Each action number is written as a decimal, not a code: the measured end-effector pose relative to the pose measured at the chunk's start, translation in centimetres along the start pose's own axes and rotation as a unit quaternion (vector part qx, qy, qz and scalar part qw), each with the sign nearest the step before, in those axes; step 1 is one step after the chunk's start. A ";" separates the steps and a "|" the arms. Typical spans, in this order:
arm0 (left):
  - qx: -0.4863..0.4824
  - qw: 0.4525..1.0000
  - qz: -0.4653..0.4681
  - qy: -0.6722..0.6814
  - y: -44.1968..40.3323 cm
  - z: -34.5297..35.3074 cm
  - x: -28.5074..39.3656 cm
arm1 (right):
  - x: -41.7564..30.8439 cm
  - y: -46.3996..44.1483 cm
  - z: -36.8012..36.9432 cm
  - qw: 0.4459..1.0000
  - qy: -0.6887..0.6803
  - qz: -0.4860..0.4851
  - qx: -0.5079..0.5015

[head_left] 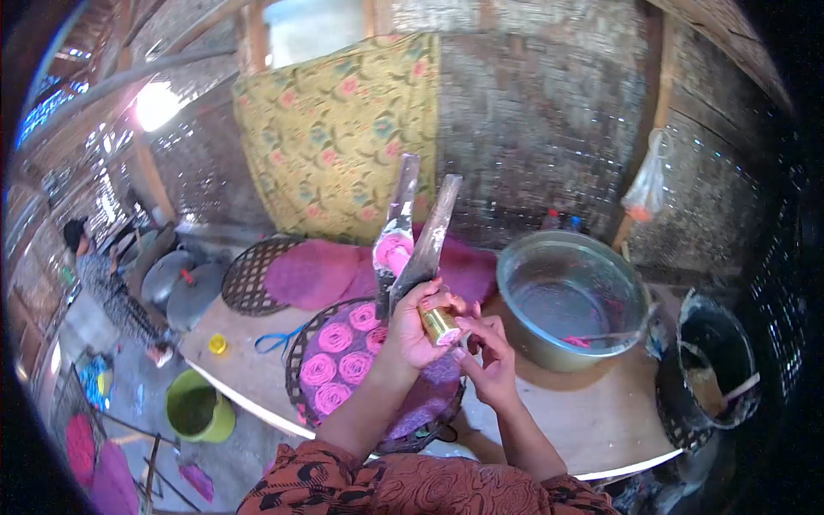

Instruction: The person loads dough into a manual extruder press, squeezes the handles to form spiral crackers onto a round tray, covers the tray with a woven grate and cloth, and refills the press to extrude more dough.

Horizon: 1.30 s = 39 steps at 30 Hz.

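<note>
My left hand (415, 333) is wrapped round a gold-coloured metal cylinder (439, 326), tilted, with pale pink stuff at its lower end. My right hand (491, 360) has its fingers bent, with thumb and fingertips at that lower end. Just behind stands a wooden press (421, 257) with two upright handles and pink dough (395, 251) on one part. Below my left forearm lies a round woven tray (296, 378) with several pink coiled noodle rounds (354, 366) on a purple-pink cloth or mat.
A large metal basin (549, 348) stands right of the press, with a dark bucket (751, 386) farther right. Left are a woven tray (245, 279), pink round mats (309, 273), a yellow lid (217, 344) and a green bucket (225, 421). Another person (112, 283) bends at far left.
</note>
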<state>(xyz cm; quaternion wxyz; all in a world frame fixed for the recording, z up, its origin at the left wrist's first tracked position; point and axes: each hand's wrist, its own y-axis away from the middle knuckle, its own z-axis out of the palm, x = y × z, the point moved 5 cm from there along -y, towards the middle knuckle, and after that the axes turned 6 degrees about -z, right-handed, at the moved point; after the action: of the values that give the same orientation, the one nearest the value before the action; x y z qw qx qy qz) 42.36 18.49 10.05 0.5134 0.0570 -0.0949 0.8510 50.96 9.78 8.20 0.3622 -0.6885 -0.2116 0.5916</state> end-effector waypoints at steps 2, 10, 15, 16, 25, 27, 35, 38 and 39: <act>-0.002 1.000 -0.011 -0.025 -0.9 0.5 -0.7 | -0.2 0.3 -0.8 0.999 0.017 -0.010 0.028; -0.006 0.993 -0.109 -0.042 -4.5 2.4 -6.1 | -2.1 1.8 -5.2 0.988 0.038 -0.038 0.143; -0.043 0.986 -0.146 -0.068 -5.4 4.1 -9.1 | -3.4 2.8 -6.9 0.980 0.040 -0.062 0.183; -0.048 0.984 -0.158 -0.065 -5.8 4.0 -9.6 | -3.8 3.0 -7.2 0.979 0.032 -0.056 0.192; -0.093 0.976 -0.178 -0.085 -6.8 5.6 -13.3 | -4.4 4.7 -9.1 0.969 -0.028 -0.063 0.236; -0.094 0.975 -0.171 -0.108 -6.9 5.8 -13.8 | -4.6 4.9 -9.0 0.966 -0.056 -0.070 0.241; -0.092 0.977 -0.148 -0.123 -7.0 6.2 -14.9 | -5.4 5.3 -8.9 0.952 -0.107 -0.091 0.273; -0.088 0.978 -0.152 -0.109 -6.8 6.2 -15.1 | -5.5 5.5 -8.4 0.944 -0.154 -0.075 0.284; -0.084 0.979 -0.144 -0.114 -6.6 6.1 -15.1 | -5.6 5.5 -8.2 0.939 -0.176 -0.067 0.288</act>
<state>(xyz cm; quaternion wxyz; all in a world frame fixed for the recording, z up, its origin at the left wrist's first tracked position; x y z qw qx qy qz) 55.26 7.15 13.79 0.6191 0.1236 -0.2145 0.7453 56.99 0.14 8.14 0.5404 -0.4240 -0.1385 0.7135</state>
